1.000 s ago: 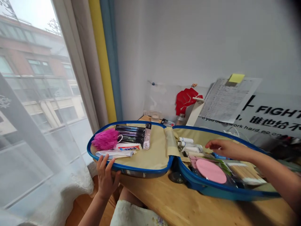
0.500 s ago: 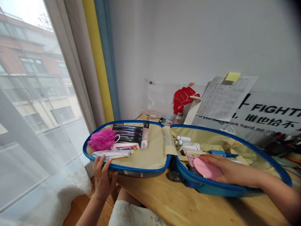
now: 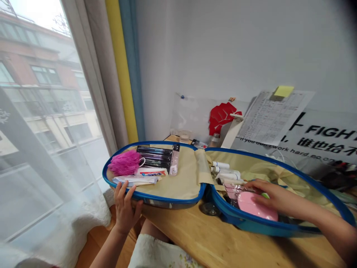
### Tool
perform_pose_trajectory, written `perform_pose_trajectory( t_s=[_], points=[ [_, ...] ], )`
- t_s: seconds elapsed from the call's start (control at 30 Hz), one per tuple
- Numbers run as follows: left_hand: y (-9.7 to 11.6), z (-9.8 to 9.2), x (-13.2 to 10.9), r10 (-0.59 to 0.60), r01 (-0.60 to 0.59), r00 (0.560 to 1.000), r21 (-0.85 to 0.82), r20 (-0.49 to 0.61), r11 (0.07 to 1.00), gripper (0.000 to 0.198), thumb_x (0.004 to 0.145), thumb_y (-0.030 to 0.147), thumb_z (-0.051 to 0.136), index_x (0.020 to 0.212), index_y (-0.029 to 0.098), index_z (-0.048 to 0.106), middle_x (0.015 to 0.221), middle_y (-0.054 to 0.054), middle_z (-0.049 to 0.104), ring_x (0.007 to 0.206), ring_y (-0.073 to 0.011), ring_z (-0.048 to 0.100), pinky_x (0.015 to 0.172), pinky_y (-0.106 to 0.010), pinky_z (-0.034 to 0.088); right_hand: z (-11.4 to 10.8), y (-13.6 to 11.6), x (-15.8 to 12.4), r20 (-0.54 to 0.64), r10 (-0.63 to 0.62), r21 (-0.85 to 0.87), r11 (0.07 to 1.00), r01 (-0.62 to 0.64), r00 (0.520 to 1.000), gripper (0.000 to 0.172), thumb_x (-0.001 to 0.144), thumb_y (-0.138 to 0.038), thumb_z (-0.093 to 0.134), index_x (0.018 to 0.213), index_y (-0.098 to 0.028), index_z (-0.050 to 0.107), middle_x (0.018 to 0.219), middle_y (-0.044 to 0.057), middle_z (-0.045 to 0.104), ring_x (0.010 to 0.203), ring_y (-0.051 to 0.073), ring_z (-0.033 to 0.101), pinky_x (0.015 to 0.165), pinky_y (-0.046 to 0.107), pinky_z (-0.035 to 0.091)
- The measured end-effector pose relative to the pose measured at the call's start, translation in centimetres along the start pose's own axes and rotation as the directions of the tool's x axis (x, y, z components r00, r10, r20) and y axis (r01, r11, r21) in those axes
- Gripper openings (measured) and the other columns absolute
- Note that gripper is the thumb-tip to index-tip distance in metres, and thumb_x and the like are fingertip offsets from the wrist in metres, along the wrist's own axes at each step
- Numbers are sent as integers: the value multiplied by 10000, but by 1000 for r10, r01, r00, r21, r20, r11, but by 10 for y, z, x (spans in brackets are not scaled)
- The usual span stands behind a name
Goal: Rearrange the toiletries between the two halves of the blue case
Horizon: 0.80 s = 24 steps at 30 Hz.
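Note:
A blue-rimmed suitcase lies opened flat into two halves. My left hand grips the near rim of the left half, fingers over the edge and thumb outside. Beside those fingers are a white flat packet, a toothpaste box, a magenta bath puff and a pack of dark pens. Inside the right half, my right hand curls over the contents behind a pink oval case. A bit of green shows between thumb and fingers; the fingertips are partly hidden.
Several white tubes lie left of my right hand. The suitcase rests on a wooden desk. Behind it stand a small bottle and clipped papers. Curtains hang at the left window.
My right hand has come off the top of the pink case to just behind it, leaving more of the case visible. The blue item there is now mostly covered. My left hand stays on the rim.

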<state>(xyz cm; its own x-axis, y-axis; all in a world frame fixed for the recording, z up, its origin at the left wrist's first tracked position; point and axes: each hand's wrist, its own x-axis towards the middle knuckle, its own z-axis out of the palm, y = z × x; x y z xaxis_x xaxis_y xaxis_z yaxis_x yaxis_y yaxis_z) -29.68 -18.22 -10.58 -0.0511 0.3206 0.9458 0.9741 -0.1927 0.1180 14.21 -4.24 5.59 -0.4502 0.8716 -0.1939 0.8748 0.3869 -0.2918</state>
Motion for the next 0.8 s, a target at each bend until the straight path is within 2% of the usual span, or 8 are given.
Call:
perform_pose_trajectory(
  t_s=[0.07, 0.13, 0.27, 0.37, 0.43, 0.53, 0.67, 0.8],
  points=[
    [1, 0, 0, -2, 2, 1000, 2, -1, 1000, 562, 887, 234, 502, 1420, 194, 329, 1509, -159, 293, 1428, -334, 198, 1132, -570, 209, -11, -1, 5, -56, 10, 126, 992, -3, 998, 457, 696, -554, 500, 961, -222, 668, 1018, 122, 668, 930, 275, 627, 824, 378, 504],
    [0, 1, -1, -9, 9, 1000, 6, 1, 1000, 555, 885, 243, 503, 1412, 195, 336, 1505, -160, 296, 1428, -340, 196, 1128, -582, 209, -25, -10, 13, -155, 37, 292, 956, 10, 987, 511, 653, -604, 563, 992, -228, 633, 1032, 110, 657, 868, 246, 628, 744, 347, 515],
    [-1, 2, -3, -19, 19, 1000, 18, 1, 1000, 534, 883, 251, 501, 1392, 192, 354, 1497, -166, 305, 1420, -351, 212, 1117, -597, 225, -41, -55, 44, -324, 23, 497, 855, 150, 946, 572, 628, -562, 648, 1079, -224, 549, 1114, 89, 616, 868, 185, 604, 692, 281, 502],
    [-2, 1, -3, -16, 16, 1000, 17, 4, 1000, 531, 882, 247, 503, 1389, 192, 357, 1492, -167, 312, 1419, -349, 216, 1116, -588, 232, -31, -106, 75, -165, -193, 427, 870, 246, 967, 429, 719, -478, 596, 1035, -188, 574, 1113, 77, 623, 871, 163, 604, 704, 267, 499],
    [-1, 1, -2, -13, 13, 1000, 13, 8, 1000, 537, 882, 237, 507, 1394, 190, 352, 1492, -167, 310, 1425, -340, 203, 1124, -574, 222, -15, -139, 94, -43, -307, 306, 902, 305, 951, 326, 773, -383, 557, 1023, -179, 604, 1103, 68, 641, 886, 155, 611, 740, 260, 496],
    [1, 0, -1, -9, 9, 1000, 9, 6, 1000, 538, 885, 224, 507, 1398, 188, 350, 1495, -165, 304, 1430, -326, 192, 1133, -555, 212, 14, -175, 115, 50, -374, 229, 907, 354, 926, 268, 773, -243, 554, 1016, -173, 646, 1080, 61, 667, 911, 159, 622, 792, 257, 487],
    [2, 0, 0, 1, -1, 1000, 12, 2, 1000, 532, 893, 230, 496, 1401, 178, 347, 1490, -171, 307, 1426, -322, 203, 1131, -550, 211, 37, -193, 122, 134, -466, 164, 881, 445, 874, 287, 787, -244, 556, 1029, -166, 687, 1131, 84, 661, 1003, 202, 613, 878, 293, 464],
    [0, 1, -1, -6, 6, 1000, 13, 7, 1000, 532, 890, 237, 502, 1396, 179, 348, 1484, -175, 311, 1423, -331, 205, 1125, -559, 216, 38, -193, 115, 250, -559, 152, 829, 538, 790, 346, 841, -342, 535, 1121, -194, 675, 1201, 56, 648, 1073, 192, 597, 932, 279, 438]
  ],
)
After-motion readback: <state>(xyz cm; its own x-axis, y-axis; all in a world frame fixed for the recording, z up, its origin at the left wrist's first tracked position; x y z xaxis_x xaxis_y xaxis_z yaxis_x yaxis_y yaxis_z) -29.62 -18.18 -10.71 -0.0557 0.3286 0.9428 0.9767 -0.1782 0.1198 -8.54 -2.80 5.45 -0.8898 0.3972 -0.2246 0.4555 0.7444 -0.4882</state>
